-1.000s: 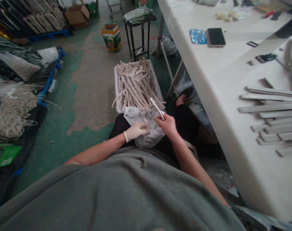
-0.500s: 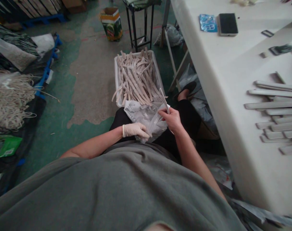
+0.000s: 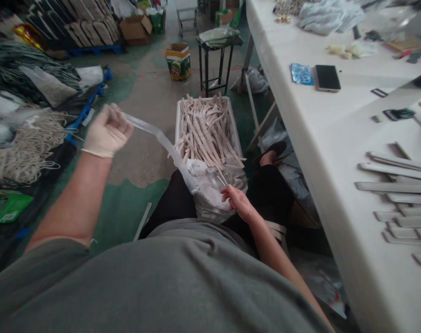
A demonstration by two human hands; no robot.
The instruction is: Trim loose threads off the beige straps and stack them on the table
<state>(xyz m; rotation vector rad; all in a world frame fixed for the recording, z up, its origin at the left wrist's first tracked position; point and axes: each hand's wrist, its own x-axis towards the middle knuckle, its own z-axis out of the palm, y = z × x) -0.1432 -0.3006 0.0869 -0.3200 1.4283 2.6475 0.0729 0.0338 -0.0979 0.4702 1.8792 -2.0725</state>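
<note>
Patchy green and grey floor (image 3: 127,203), black stool (image 3: 206,69), long white table (image 3: 310,134).

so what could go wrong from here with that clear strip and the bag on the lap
The clear strip runs from the gloved left hand down to the plastic bag on the lap, so a hard pull might tear it or shift the bag. The thin piece in the right hand points toward the beige strips in the crate and could catch on them.

Blue packet (image 3: 302,74): pale print I can't read from here
Printed carton (image 3: 178,62): markings too blurred for me
Green bag (image 3: 9,206): white label, illegible to me
</note>
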